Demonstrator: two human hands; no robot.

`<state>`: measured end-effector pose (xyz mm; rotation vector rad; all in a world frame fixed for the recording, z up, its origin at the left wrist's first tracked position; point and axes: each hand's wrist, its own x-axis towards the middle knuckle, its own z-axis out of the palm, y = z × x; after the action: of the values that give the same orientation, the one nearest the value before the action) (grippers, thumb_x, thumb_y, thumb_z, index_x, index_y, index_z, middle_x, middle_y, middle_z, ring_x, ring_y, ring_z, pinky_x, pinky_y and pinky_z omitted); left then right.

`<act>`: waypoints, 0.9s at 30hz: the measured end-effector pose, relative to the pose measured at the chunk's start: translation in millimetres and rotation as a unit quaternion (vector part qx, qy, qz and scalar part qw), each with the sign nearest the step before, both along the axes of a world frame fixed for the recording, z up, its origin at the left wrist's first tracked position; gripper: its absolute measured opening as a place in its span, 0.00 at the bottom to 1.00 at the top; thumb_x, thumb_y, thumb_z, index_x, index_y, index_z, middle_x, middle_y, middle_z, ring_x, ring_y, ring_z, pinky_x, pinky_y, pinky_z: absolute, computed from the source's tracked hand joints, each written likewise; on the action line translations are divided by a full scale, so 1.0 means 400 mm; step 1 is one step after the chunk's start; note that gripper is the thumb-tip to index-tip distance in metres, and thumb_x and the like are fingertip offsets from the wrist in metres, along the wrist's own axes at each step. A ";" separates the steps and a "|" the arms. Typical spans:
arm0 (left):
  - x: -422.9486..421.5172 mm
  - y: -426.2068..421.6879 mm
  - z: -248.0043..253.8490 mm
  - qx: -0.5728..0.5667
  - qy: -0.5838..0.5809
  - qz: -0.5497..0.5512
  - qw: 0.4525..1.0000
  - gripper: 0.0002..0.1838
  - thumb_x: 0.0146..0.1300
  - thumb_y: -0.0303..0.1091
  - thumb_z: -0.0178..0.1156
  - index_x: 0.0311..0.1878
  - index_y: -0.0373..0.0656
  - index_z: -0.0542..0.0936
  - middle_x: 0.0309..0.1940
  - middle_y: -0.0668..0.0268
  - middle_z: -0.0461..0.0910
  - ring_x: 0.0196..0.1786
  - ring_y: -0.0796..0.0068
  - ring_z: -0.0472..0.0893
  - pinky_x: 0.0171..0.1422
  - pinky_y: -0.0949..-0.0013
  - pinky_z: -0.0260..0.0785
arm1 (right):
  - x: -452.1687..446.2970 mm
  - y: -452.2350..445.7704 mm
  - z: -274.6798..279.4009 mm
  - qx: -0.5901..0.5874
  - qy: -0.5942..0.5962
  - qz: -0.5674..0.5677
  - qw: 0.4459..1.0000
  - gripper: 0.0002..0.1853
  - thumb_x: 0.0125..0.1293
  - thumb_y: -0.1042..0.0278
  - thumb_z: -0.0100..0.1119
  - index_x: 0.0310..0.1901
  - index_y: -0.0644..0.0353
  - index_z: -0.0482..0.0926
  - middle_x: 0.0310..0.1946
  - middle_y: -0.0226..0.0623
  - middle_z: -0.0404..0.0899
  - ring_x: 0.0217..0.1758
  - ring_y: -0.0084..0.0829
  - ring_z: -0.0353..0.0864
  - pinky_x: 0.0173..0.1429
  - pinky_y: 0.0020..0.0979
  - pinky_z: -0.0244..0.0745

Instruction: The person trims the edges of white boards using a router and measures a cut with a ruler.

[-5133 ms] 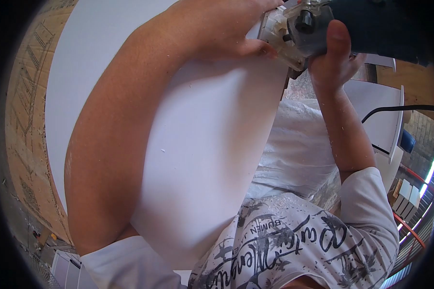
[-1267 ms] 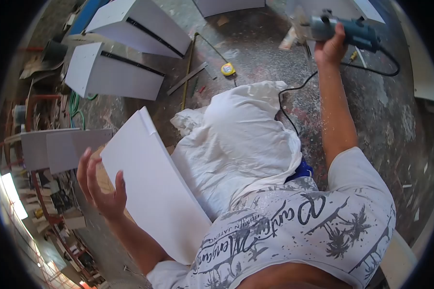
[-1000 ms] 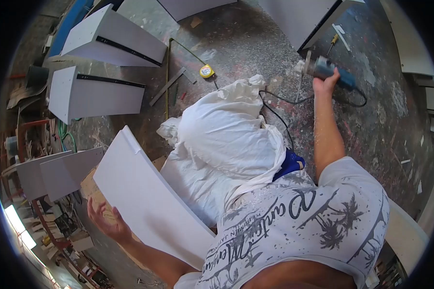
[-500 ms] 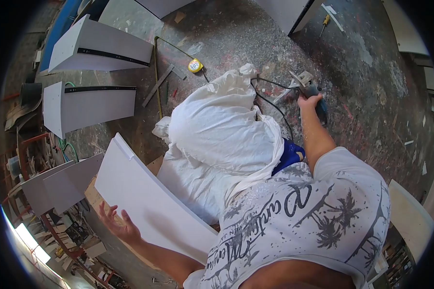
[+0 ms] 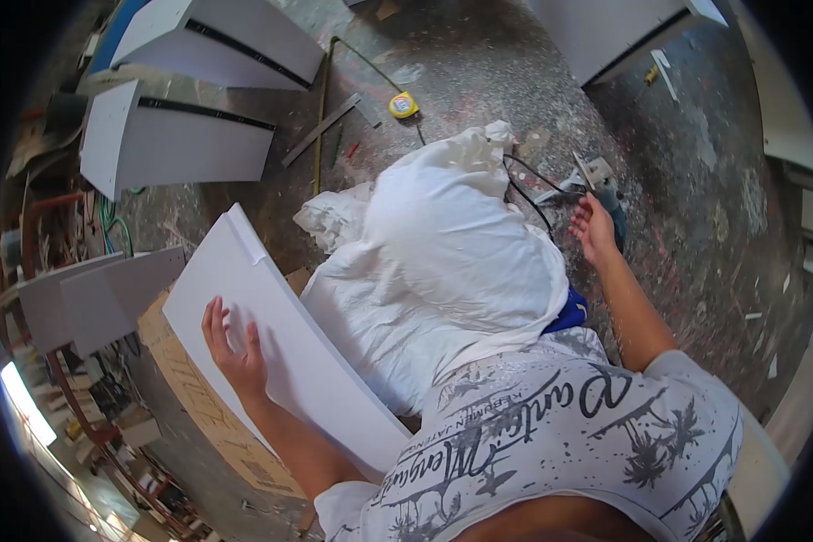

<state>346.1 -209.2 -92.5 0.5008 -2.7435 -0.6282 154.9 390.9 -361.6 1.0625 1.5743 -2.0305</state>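
Observation:
My left hand [image 5: 235,348] is open over the white panel [image 5: 280,334], its fingers spread and holding nothing. The panel lies at a slant beside my legs, which a white cloth [image 5: 452,244] covers. On the floor to the right rests a blue-green power tool [image 5: 612,200] with a pale base plate. My right hand [image 5: 593,228] is just beside the tool, fingers loosely curled and apart, with nothing held in it. The black cord [image 5: 533,206] runs between the tool and the cloth.
Two white drawer-like boxes [image 5: 194,140] with black rails stand at the upper left. A yellow tape measure [image 5: 404,105] and a metal square [image 5: 321,131] lie on the floor. Another white box [image 5: 605,36] is at the upper right. Cardboard [image 5: 208,406] lies under the panel.
The power tool has come down from the raised right hand to the floor, and my right hand has let go of it. My left hand has moved over the panel.

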 end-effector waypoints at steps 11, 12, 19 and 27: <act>-0.031 -0.045 -0.074 0.004 0.057 0.015 0.998 0.24 0.68 0.30 0.67 0.67 0.37 0.79 0.62 0.54 0.79 0.65 0.55 0.80 0.71 0.55 0.72 | -0.340 -0.398 0.277 0.016 0.350 0.452 0.821 0.10 0.80 0.64 0.57 0.47 0.61 0.83 0.41 0.31 0.84 0.47 0.26 0.84 0.58 0.30 0.78; -0.029 -0.044 -0.075 0.009 0.062 0.019 0.998 0.24 0.68 0.30 0.67 0.66 0.37 0.79 0.61 0.54 0.79 0.64 0.56 0.81 0.71 0.55 0.73 | -0.357 -0.380 0.274 -0.003 0.368 0.392 0.843 0.10 0.81 0.65 0.56 0.45 0.61 0.82 0.39 0.32 0.84 0.45 0.26 0.84 0.57 0.31 0.78; -0.039 -0.055 -0.073 0.039 0.065 0.042 0.996 0.24 0.66 0.28 0.67 0.65 0.36 0.80 0.57 0.53 0.80 0.60 0.57 0.82 0.68 0.56 0.75 | -0.550 -0.149 0.319 -0.049 0.376 0.110 0.919 0.13 0.80 0.59 0.59 0.43 0.61 0.83 0.37 0.32 0.80 0.43 0.25 0.81 0.56 0.34 0.79; -0.045 -0.054 -0.079 0.005 0.064 0.070 0.996 0.23 0.69 0.34 0.63 0.65 0.35 0.79 0.59 0.51 0.78 0.62 0.54 0.80 0.70 0.54 0.73 | -0.713 -0.557 0.144 0.398 0.283 0.625 0.609 0.18 0.73 0.56 0.64 0.51 0.65 0.86 0.44 0.44 0.90 0.47 0.40 0.88 0.54 0.38 0.79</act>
<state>328.1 -230.7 -124.2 0.6267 -2.5614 -0.6169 -130.1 168.3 -304.1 -0.6833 2.4780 -0.5711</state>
